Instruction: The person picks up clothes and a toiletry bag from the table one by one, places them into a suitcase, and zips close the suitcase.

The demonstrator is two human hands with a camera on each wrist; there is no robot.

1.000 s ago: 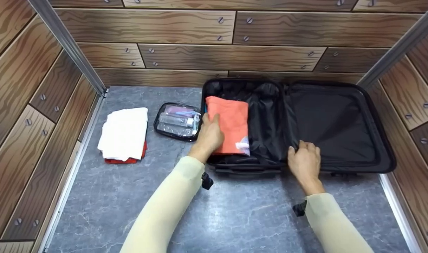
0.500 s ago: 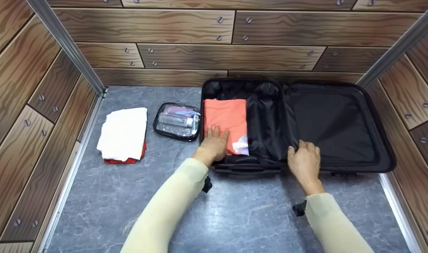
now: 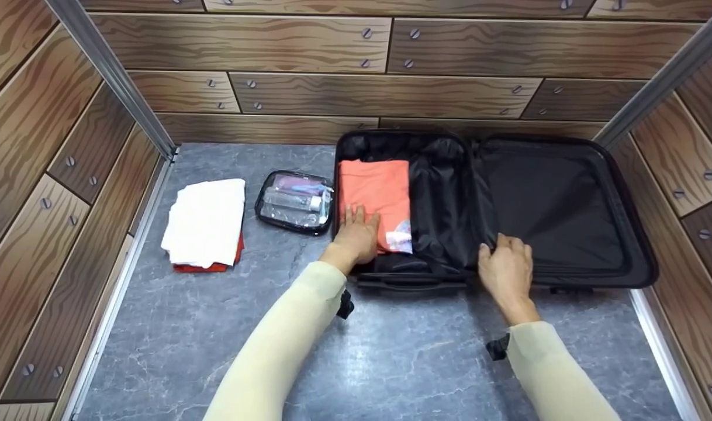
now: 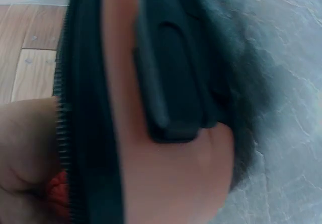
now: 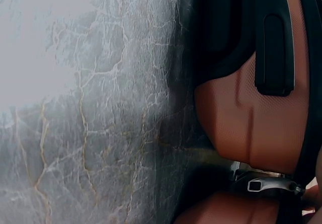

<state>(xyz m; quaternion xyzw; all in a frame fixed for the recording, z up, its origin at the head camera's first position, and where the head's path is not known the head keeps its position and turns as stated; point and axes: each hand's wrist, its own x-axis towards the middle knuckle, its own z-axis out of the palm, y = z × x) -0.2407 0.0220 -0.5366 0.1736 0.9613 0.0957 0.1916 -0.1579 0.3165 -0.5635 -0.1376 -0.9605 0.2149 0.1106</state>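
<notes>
An open black-lined suitcase (image 3: 443, 199) lies on the floor, its two halves spread side by side. Along the left wall of its left half lies a folded orange garment (image 3: 373, 187) with a pale print at one corner. My left hand (image 3: 356, 240) rests on the garment's near left part, fingers spread and fairly straight. At the near edge, where the two halves meet, my right hand (image 3: 506, 269) holds the suitcase rim with curled fingers. The wrist views show mostly the brown outer shell (image 5: 251, 128) and the carry handle (image 4: 171, 83), with little of either hand.
Left of the suitcase sits a clear toiletry bag (image 3: 294, 202) with black trim and small items inside. Farther left is a folded white cloth stack (image 3: 207, 222), with red fabric (image 3: 201, 268) beneath. Wood-patterned walls (image 3: 309, 93) enclose the grey floor (image 3: 391, 356).
My left hand has moved from the garment's left side to its near part and flattened. The garment has shifted left against the suitcase wall, then slightly away from me. The right hand stays put.
</notes>
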